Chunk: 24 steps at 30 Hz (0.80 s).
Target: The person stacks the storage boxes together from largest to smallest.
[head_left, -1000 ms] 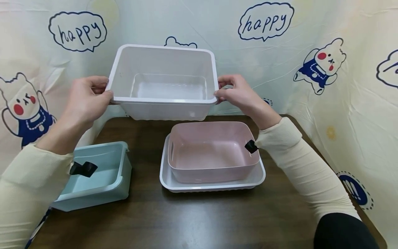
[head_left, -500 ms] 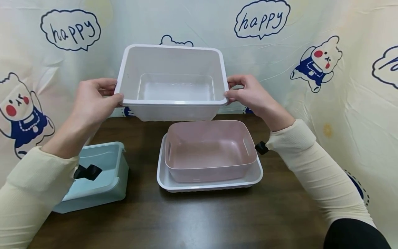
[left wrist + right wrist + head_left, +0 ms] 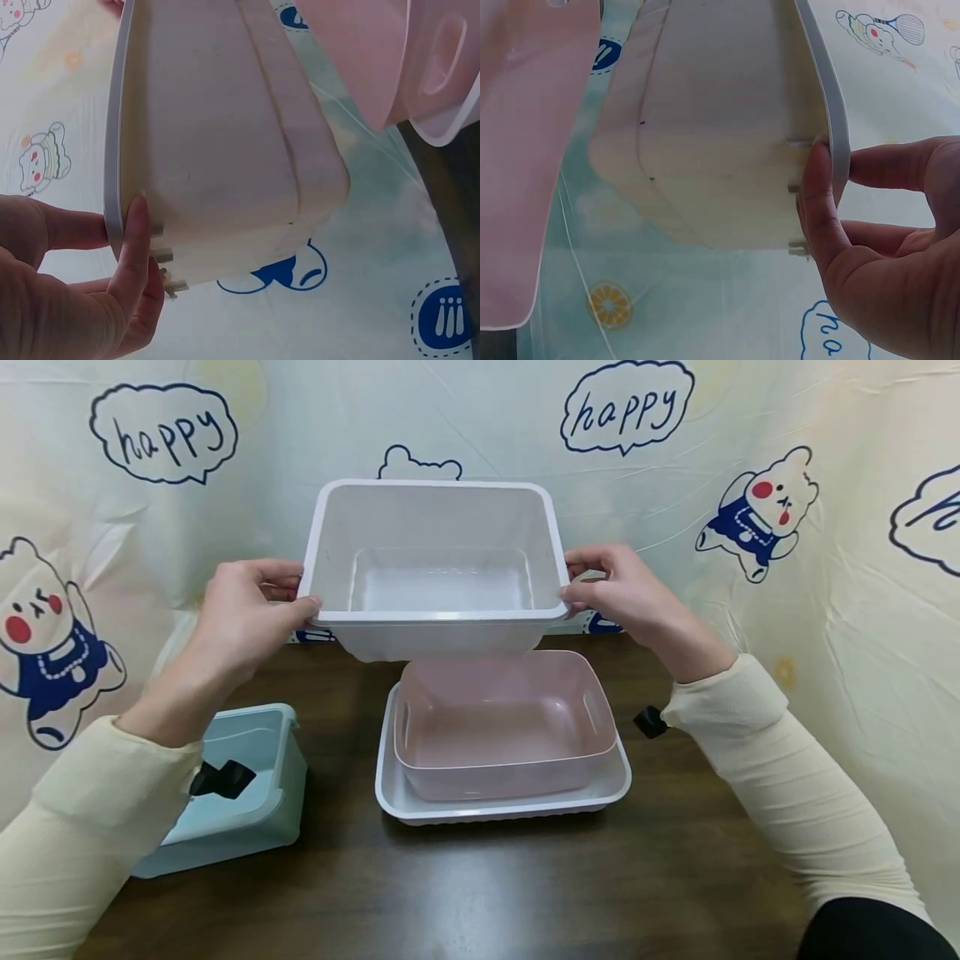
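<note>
A deep white plastic bin [image 3: 442, 552] is held up in the air, its open top tipped toward me. My left hand [image 3: 251, 618] pinches its rim at the left end, and my right hand [image 3: 630, 597] pinches the rim at the right end. Both wrist views show fingers and thumb on either side of the rim, next to short ribs under it. Below the bin, a pink basket [image 3: 502, 727] with slot handles sits inside a shallow white tray [image 3: 405, 802] on the table. In the head view the bin's base slightly overlaps the basket's back rim.
A light blue bin [image 3: 258, 760] stands at the left of the brown wooden table [image 3: 480, 885], partly hidden by my left sleeve. A printed curtain [image 3: 495, 410] with bears and "happy" bubbles hangs behind and along the sides.
Both hands have carried the white bin to the right, and lately slightly down, over the pink basket. The grip on the rim stays the same. The view has shifted a little.
</note>
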Each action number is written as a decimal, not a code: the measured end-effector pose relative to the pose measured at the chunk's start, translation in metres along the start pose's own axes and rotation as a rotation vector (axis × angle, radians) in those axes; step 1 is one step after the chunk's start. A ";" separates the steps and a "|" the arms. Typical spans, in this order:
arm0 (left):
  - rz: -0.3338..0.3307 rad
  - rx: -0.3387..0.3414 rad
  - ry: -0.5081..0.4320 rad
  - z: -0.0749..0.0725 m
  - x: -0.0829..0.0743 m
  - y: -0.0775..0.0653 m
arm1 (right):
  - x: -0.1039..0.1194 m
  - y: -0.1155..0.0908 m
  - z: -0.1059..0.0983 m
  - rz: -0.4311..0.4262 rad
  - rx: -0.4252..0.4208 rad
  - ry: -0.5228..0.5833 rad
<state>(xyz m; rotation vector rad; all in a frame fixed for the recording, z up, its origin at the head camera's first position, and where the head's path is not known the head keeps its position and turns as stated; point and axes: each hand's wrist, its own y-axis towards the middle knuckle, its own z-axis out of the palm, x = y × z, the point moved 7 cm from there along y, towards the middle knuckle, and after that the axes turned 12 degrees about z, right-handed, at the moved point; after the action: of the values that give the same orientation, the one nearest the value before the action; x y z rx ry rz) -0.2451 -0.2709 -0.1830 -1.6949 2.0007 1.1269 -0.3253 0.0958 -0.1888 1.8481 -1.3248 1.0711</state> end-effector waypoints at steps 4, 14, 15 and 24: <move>0.002 0.013 0.009 0.004 -0.003 0.000 | -0.004 -0.003 -0.005 -0.009 -0.006 -0.003; 0.027 0.044 -0.004 0.016 -0.009 -0.002 | -0.010 -0.013 -0.015 0.000 -0.020 -0.023; 0.032 0.045 -0.005 0.017 -0.010 -0.002 | -0.011 -0.014 -0.016 0.003 -0.021 -0.022; 0.051 0.070 -0.006 0.028 -0.016 -0.001 | -0.016 -0.025 -0.026 0.032 -0.029 -0.045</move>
<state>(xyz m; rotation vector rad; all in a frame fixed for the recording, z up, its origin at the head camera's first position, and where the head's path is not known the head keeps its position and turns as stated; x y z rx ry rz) -0.2468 -0.2393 -0.1913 -1.6129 2.0655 1.0640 -0.3114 0.1325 -0.1909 1.8454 -1.3934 1.0273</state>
